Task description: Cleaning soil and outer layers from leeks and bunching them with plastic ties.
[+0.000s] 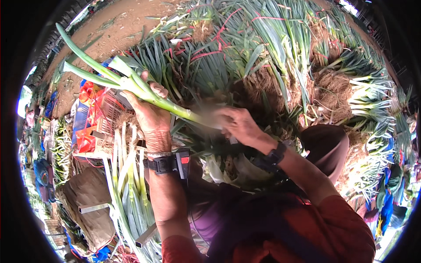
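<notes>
A long green onion (175, 108) slants across the middle, its leaf tops toward the upper left. My left hand (148, 115) is closed round its stalk, just below where the leaves part. At the stalk's lower end is my right hand (246, 126), with fingers curled; motion blur hides what they grip. Beneath both hands lie pale stripped leaves (241, 168). Several green onions with white stalks (127, 175) rest beside my left forearm, roots toward the far side.
Tied bundles of green onions (280, 39) with brown roots fill the far side and right. Left of my hands stands a plastic crate (107, 116) with red plastic (87, 142). A brown sack (87, 204) and a metal bar (94, 207) are at the lower left.
</notes>
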A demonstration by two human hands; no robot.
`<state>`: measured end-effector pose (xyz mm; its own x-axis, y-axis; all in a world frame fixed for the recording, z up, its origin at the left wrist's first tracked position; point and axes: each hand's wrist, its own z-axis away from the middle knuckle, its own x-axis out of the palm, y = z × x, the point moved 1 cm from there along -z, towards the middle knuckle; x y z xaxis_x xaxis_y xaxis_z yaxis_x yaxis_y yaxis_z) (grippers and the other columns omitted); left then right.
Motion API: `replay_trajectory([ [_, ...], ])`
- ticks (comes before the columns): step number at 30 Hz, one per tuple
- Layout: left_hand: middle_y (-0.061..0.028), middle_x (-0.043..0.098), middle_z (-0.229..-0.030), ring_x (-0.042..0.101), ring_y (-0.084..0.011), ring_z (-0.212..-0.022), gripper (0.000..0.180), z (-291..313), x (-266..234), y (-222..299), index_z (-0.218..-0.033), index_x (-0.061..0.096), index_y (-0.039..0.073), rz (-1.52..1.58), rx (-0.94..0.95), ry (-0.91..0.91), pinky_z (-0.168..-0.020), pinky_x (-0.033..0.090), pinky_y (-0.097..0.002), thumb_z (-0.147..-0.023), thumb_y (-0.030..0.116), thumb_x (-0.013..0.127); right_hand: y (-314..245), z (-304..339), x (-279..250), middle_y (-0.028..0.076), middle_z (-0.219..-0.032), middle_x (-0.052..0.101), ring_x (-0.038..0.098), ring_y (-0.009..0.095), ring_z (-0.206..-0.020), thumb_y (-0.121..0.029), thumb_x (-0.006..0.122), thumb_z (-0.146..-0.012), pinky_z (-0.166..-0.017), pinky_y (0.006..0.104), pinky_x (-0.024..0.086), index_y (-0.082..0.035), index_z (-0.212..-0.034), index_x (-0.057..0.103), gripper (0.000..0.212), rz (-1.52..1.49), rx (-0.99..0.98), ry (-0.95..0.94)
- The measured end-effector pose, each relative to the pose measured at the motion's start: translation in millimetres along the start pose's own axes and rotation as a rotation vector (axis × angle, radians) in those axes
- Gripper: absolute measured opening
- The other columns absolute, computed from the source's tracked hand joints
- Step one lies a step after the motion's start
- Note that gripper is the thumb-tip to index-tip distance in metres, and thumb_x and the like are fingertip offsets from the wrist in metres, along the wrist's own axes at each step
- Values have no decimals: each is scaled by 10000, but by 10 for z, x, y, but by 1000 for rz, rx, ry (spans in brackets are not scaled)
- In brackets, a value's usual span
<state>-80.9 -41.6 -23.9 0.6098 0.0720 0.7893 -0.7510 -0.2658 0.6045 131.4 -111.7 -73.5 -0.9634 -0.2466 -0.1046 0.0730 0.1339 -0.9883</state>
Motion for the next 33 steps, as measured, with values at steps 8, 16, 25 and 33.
replay_trajectory([
  [8, -29, 487, -709, 459, -133, -640, 673, 99, 109, -37, -1146, 536, 33, 73, -42, -28, -590, 392, -259, -849, 634, 477, -101, -221, 378, 144, -771, 602, 603, 303, -665, -81, 682, -788, -600, 352, 478, -13, -906, 604, 157, 408, -437, 253],
  [16, -27, 482, -689, 456, -140, -639, 692, 214, 228, -72, -1152, 549, 23, 61, -27, 13, -581, 381, -253, -850, 641, 470, -42, -291, 401, 122, -712, 592, 591, 242, -588, -24, 652, -767, -560, 336, 469, -25, -833, 592, 89, 485, -541, 365],
  [25, 20, 400, -557, 296, -79, -472, 716, 116, 134, 10, -1121, 582, 1, 185, -140, -158, -437, 268, -216, -870, 650, 415, 260, -193, -113, 11, -884, 642, 623, 158, -857, -94, 642, -816, -828, 344, 508, -66, -864, 622, 59, -1104, 241, 232],
  [33, -19, 440, -701, 435, -122, -609, 746, 231, 269, -162, -1200, 507, 1, 87, -159, -34, -534, 354, -251, -842, 654, 453, -386, -121, 239, 127, -898, 590, 627, 269, -775, -107, 635, -819, -648, 363, 508, -38, -998, 595, 196, 550, -517, 266],
])
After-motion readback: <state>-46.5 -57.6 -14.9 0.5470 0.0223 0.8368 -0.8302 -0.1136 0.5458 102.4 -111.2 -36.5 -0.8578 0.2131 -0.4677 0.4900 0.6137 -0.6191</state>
